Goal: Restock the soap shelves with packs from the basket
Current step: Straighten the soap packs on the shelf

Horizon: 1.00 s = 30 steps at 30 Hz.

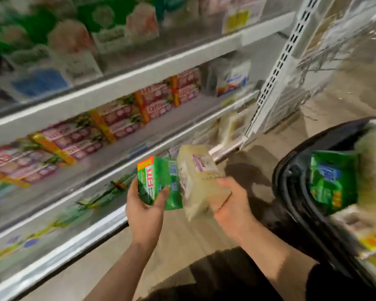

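Held a green soap pack (159, 183) in the left hand (144, 205) and a pale soap pack (201, 181) in the right hand (225, 200), between the basket (291, 192) and the shelves (109, 168). Carrying step, probably. Next: needed matching spots, likely the low green row (109, 192).

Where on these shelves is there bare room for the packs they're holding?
The middle shelf has a bare strip in front of the stacked pink soap boxes, and a gap between them and the white pack at its right end. The top shelf looks crowded.
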### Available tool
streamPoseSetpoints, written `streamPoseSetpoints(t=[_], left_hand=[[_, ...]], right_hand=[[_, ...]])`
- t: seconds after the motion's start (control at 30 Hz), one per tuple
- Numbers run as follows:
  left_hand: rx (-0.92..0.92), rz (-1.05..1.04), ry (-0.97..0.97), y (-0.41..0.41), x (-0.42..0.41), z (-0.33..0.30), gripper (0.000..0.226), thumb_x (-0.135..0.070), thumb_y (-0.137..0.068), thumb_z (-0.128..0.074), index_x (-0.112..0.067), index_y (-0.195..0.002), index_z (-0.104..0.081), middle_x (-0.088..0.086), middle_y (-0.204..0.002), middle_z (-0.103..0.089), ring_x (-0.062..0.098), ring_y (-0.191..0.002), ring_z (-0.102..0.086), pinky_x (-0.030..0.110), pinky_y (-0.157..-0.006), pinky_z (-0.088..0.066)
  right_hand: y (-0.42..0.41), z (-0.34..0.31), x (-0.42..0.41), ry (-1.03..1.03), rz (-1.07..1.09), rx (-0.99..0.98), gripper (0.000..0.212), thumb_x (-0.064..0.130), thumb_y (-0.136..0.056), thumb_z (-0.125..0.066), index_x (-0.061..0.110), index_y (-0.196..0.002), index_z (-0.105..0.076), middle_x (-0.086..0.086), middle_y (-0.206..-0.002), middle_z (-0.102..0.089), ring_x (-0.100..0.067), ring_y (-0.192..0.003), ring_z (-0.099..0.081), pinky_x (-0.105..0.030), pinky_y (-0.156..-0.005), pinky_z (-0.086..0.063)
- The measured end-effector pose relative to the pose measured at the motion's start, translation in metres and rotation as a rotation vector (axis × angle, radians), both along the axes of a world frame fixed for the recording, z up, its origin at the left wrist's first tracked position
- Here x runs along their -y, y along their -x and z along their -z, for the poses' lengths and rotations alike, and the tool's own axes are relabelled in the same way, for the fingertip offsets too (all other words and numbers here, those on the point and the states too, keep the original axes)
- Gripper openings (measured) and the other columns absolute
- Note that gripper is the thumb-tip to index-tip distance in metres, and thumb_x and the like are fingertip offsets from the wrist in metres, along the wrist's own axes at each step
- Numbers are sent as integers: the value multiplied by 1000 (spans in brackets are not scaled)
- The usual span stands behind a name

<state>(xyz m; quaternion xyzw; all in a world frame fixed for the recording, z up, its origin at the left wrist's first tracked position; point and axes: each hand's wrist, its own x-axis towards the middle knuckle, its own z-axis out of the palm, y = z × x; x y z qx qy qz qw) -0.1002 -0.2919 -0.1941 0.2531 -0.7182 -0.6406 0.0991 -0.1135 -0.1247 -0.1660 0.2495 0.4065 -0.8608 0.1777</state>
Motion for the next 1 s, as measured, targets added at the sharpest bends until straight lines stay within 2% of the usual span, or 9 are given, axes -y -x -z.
streamPoseSetpoints(t=[0.07, 0.17, 0.3, 0.47, 0.57, 0.63, 0.77, 0.9, 1.0], left_hand=[[-26, -9, 74, 8, 11, 32, 87, -49, -60, -76, -13, -134, -49, 2, -118, -63, 22, -104, -64, 51, -91, -52], [-59, 4, 136, 15, 23, 74, 95, -56, -58, -73, -20, -140, -42, -2, -126, -58, 20, -111, -61, 50, -92, -53], [-132, -8, 197, 25, 27, 118, 85, -44, -63, -73, -20, -140, -44, -4, -124, -59, 15, -110, -59, 46, -95, -51], [-212, -78, 122, 27, 20, 152, 67, -25, -75, -80, -17, -134, -48, -29, -98, -50, -17, -86, -53, 9, -78, -40], [-197, -91, 82, 18, 14, 146, 61, -37, -68, -74, -31, -121, -47, -20, -101, -58, -5, -91, -60, 25, -84, -50], [-182, -87, 105, 15, 14, 138, 73, -47, -63, -72, -27, -128, -48, -8, -110, -62, 10, -100, -63, 41, -90, -53], [-183, -62, 154, 5, 10, 126, 88, -56, -58, -69, -22, -136, -47, -5, -120, -60, 16, -108, -61, 47, -93, -52], [-157, 2, 152, -10, 11, 100, 62, -31, -72, -81, -19, -126, -52, -7, -107, -62, 13, -96, -62, 44, -89, -53], [-172, 38, 195, -16, 16, 81, 59, -20, -77, -79, -16, -129, -53, -6, -102, -60, 9, -88, -60, 32, -83, -51]], right_hand=[[11, 39, 9, 29, -43, -28, 60, 27, -56, -67, 3, -111, -66, -13, -94, -68, -26, -87, -62, -34, -71, -47], [24, 78, 20, 20, -220, -138, 58, 24, -51, -86, 11, -106, -72, -14, -105, -71, -26, -93, -67, -34, -73, -56], [43, 122, 25, -140, -344, -158, 79, 11, -47, -84, 7, -122, -60, -18, -113, -68, -32, -99, -65, -40, -74, -56], [56, 144, 17, -169, -399, -206, 107, 19, -27, -96, 5, -125, -56, -19, -118, -66, -33, -108, -63, -49, -92, -50], [54, 139, 12, -157, -450, -237, 102, 27, -19, -99, 9, -114, -64, -17, -114, -68, -30, -103, -65, -49, -97, -46], [55, 135, 11, -236, -510, -245, 97, 30, -24, -98, 12, -114, -64, -15, -112, -70, -29, -103, -66, -50, -93, -49], [54, 129, 15, -485, -495, -199, 116, 38, -20, -98, 14, -125, -55, -11, -111, -70, -30, -103, -66, -51, -92, -52], [42, 108, 19, -655, -430, -163, 87, 27, -32, -85, 10, -115, -63, -12, -100, -72, -29, -93, -68, -36, -76, -56], [35, 85, 18, -854, -402, -222, 54, 30, -46, -77, 12, -97, -70, -9, -92, -70, -24, -84, -64, -24, -61, -44]])
